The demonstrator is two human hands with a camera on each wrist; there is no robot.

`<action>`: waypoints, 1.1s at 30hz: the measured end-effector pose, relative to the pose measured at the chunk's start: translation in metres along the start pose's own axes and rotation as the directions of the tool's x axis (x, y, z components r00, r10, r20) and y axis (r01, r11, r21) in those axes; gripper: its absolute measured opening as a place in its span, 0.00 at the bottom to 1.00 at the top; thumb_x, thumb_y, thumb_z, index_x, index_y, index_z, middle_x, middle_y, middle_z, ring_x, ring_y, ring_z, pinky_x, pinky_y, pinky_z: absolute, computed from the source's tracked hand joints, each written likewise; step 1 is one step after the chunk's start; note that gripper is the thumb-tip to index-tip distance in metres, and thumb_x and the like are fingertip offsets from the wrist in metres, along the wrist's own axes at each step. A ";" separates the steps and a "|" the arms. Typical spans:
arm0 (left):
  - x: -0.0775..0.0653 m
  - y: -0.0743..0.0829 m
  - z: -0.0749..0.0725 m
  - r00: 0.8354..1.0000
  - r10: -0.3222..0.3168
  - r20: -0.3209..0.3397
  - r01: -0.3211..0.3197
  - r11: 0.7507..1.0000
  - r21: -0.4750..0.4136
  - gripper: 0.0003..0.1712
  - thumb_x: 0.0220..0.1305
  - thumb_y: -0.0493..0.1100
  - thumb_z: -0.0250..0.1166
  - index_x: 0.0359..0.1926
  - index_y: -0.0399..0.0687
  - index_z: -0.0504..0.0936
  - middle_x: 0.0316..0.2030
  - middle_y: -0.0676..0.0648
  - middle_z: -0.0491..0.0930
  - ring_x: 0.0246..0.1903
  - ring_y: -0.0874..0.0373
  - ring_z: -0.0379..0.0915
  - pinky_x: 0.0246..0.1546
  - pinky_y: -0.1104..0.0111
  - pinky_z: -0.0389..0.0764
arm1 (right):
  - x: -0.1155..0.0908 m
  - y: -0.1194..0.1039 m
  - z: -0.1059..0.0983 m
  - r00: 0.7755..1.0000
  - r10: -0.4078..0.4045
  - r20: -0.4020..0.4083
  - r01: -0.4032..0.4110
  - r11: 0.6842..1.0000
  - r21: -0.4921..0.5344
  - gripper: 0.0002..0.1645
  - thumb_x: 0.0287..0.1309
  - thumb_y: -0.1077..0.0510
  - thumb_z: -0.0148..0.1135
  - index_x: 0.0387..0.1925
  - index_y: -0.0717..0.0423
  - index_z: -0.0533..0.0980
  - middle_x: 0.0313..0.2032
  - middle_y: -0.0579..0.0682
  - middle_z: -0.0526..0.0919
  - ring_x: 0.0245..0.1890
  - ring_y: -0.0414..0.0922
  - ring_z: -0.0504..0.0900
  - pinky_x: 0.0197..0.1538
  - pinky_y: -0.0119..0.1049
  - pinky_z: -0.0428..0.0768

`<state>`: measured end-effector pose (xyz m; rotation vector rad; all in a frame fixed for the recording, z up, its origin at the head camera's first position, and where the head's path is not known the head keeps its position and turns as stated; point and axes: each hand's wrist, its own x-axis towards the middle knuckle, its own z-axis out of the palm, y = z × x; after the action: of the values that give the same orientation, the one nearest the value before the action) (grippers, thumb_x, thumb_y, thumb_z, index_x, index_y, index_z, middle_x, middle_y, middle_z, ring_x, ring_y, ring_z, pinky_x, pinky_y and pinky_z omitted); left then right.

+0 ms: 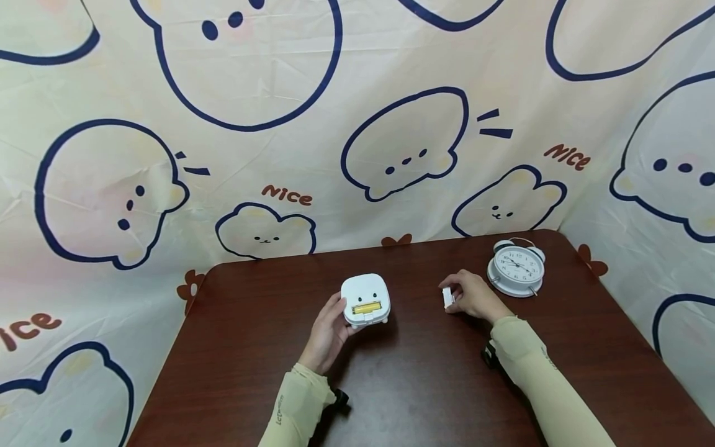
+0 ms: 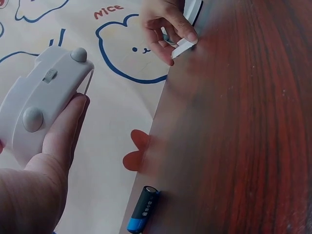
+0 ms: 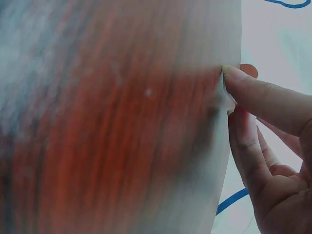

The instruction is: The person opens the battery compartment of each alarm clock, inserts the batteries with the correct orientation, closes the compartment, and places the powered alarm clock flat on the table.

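Note:
My left hand [image 1: 328,332] grips a white rounded-square device [image 1: 362,287] above the table, its battery slot facing up with a yellow battery [image 1: 367,308] in it. Two rounded feet and a small switch [image 2: 49,75] show on the device's edge in the left wrist view. Farther right, my right hand [image 1: 476,298] pinches a small white plastic cover [image 1: 448,298] between thumb and fingers, low over the table. In the right wrist view the fingers hide most of that cover.
A white twin-bell alarm clock [image 1: 516,267] stands just beyond my right hand. A black-and-blue battery [image 2: 143,209] appears in the left wrist view. The dark wooden table [image 1: 251,347] meets a printed cloth [image 1: 268,155] at its back and sides.

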<state>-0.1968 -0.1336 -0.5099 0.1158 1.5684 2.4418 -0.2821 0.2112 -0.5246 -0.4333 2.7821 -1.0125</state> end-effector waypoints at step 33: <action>0.001 0.001 0.004 1.000 0.003 0.003 -0.003 1.000 0.002 0.29 0.83 0.49 0.47 0.75 0.38 0.59 0.56 0.46 0.79 0.51 0.58 0.82 0.50 0.64 0.84 | -0.025 -0.079 -0.016 0.948 -0.258 -0.184 0.300 0.918 0.260 0.27 0.55 0.60 0.79 0.58 0.45 0.85 0.42 0.46 0.85 0.38 0.42 0.83 0.43 0.29 0.84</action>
<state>-0.1975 -0.1297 -0.5072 0.1226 1.5698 2.4414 -0.2450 0.1713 -0.4602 -0.7589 2.6824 -1.5438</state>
